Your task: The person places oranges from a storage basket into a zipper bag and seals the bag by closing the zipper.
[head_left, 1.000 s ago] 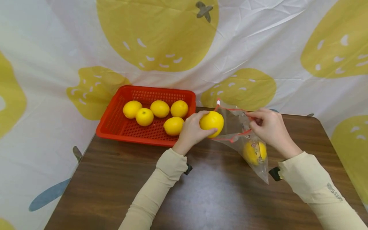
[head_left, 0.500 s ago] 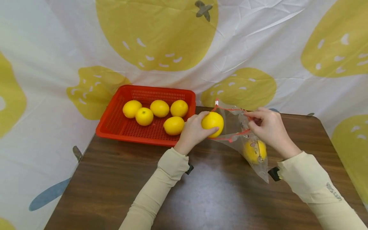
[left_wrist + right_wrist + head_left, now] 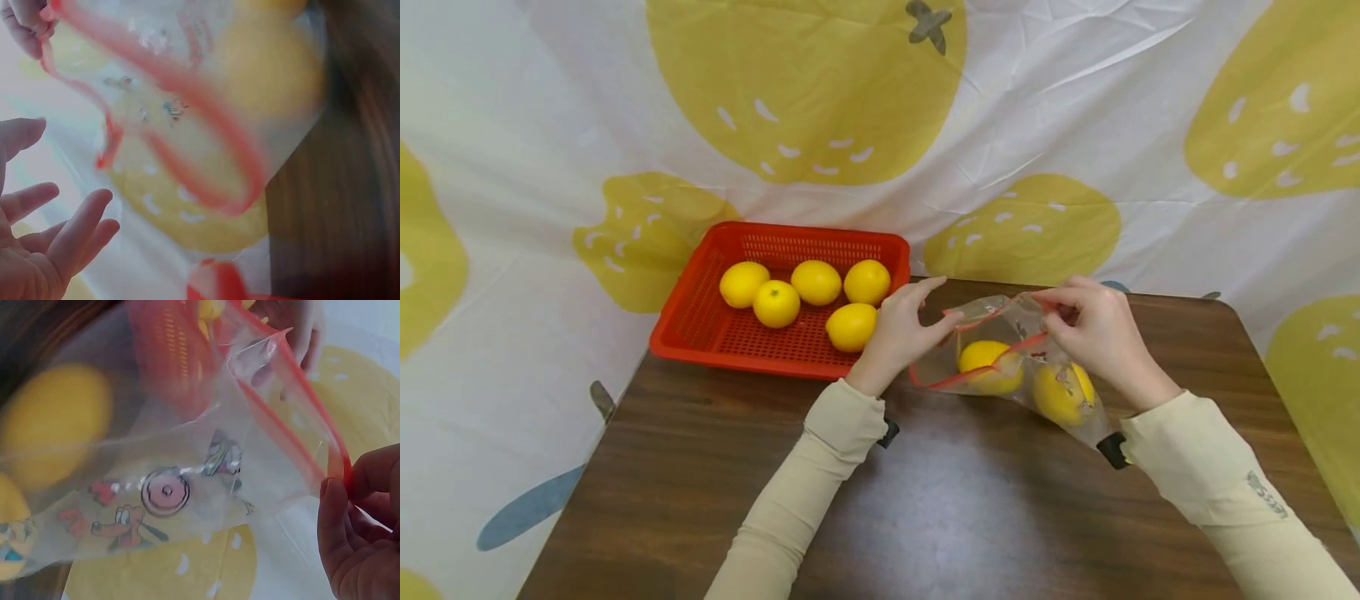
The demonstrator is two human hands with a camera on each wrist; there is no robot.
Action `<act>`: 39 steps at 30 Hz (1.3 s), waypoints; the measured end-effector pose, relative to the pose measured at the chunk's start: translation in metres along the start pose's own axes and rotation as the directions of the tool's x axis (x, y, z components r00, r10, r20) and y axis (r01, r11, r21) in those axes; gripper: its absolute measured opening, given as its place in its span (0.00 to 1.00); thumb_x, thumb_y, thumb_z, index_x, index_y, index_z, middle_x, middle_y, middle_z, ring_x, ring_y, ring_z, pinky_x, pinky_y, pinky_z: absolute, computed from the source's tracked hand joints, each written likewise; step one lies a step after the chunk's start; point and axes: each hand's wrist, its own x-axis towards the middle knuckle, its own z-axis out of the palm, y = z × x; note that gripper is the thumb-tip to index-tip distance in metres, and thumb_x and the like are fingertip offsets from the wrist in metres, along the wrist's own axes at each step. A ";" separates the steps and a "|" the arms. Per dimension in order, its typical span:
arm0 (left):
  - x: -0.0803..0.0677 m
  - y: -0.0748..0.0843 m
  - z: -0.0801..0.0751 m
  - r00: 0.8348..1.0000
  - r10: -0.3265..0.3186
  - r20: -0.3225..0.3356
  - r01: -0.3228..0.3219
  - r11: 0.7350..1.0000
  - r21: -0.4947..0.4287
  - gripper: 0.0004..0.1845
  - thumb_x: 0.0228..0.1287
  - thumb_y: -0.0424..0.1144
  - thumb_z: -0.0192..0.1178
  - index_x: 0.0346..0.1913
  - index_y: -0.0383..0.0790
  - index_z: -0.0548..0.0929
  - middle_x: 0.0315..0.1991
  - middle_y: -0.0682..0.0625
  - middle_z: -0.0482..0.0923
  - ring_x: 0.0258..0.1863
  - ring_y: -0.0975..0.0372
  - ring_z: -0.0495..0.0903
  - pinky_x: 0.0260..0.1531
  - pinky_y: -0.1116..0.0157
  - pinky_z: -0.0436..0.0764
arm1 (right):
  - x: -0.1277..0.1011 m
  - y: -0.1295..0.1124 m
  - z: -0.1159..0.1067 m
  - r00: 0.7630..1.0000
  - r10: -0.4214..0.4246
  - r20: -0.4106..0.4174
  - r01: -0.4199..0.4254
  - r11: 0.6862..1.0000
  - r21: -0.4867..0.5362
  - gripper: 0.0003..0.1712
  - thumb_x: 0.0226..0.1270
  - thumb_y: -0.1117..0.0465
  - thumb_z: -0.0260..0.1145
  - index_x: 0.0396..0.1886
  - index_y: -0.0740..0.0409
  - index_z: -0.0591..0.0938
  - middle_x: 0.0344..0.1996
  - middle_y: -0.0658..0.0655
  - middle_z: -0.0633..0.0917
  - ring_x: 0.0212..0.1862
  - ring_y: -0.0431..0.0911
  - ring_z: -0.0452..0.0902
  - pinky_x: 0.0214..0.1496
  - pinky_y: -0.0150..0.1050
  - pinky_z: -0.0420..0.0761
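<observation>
- Two lemons (image 3: pixel 988 365) are seen inside the zip bag (image 3: pixel 1011 362); five lemons (image 3: pixel 851 326) are left in the red basket (image 3: pixel 700 329).
- The bag's rim is pinched by the right hand (image 3: pixel 1093 333); the left hand (image 3: pixel 898 333) is held with fingers released, grasping nothing.

We are seeing a clear zip bag (image 3: pixel 1000 358) with a red-edged mouth gaping open, lying near the table's far edge. Two yellow lemons (image 3: pixel 988 367) are sitting inside it, side by side.
</observation>
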 end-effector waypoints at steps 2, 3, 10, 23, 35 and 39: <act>0.001 -0.001 -0.005 0.999 0.022 -0.025 -0.022 1.000 0.000 0.26 0.53 0.48 0.64 0.55 0.39 0.76 0.47 0.46 0.79 0.35 0.59 0.75 0.38 0.66 0.75 | 0.001 0.000 -0.001 1.000 0.005 0.003 -0.005 1.000 -0.007 0.14 0.50 0.74 0.58 0.36 0.66 0.85 0.22 0.54 0.78 0.22 0.40 0.70 0.24 0.25 0.67; 0.001 -0.002 -0.009 0.999 0.022 -0.029 -0.023 1.000 -0.007 0.25 0.54 0.47 0.63 0.54 0.39 0.76 0.49 0.45 0.78 0.35 0.58 0.76 0.39 0.65 0.75 | 0.001 0.000 -0.002 1.000 0.009 0.002 -0.009 1.000 -0.010 0.14 0.50 0.74 0.58 0.36 0.66 0.85 0.23 0.54 0.78 0.22 0.41 0.70 0.24 0.26 0.67; 0.003 -0.017 -0.036 0.997 -0.072 -0.029 0.073 0.997 0.003 0.25 0.61 0.45 0.57 0.58 0.36 0.73 0.50 0.43 0.76 0.43 0.54 0.77 0.45 0.61 0.75 | 0.001 0.004 -0.012 0.998 0.048 -0.051 -0.050 0.998 -0.038 0.14 0.51 0.73 0.57 0.36 0.67 0.85 0.24 0.57 0.80 0.22 0.40 0.67 0.23 0.26 0.65; -0.011 -0.078 -0.055 0.971 -0.240 -0.014 0.240 0.965 0.103 0.37 0.51 0.50 0.64 0.63 0.37 0.67 0.58 0.41 0.66 0.58 0.51 0.65 0.59 0.56 0.64 | -0.001 0.008 -0.018 0.996 0.060 -0.066 -0.064 0.997 -0.052 0.14 0.51 0.72 0.58 0.37 0.67 0.84 0.23 0.57 0.80 0.22 0.34 0.64 0.24 0.26 0.64; -0.022 -0.105 -0.036 0.939 -0.321 0.126 0.279 0.921 0.273 0.39 0.48 0.53 0.66 0.62 0.38 0.67 0.60 0.38 0.63 0.56 0.43 0.64 0.56 0.51 0.65 | -0.001 0.009 -0.018 0.996 0.060 -0.066 -0.063 0.997 -0.044 0.13 0.51 0.72 0.58 0.36 0.67 0.84 0.24 0.56 0.80 0.23 0.30 0.66 0.26 0.20 0.65; -0.023 -0.106 -0.031 0.936 -0.311 0.164 0.251 0.918 0.305 0.38 0.48 0.52 0.66 0.62 0.39 0.68 0.62 0.37 0.61 0.56 0.42 0.64 0.55 0.51 0.66 | -0.003 0.009 -0.019 0.996 0.071 -0.060 -0.074 0.996 -0.046 0.13 0.51 0.72 0.58 0.37 0.67 0.84 0.24 0.55 0.80 0.23 0.31 0.67 0.26 0.20 0.65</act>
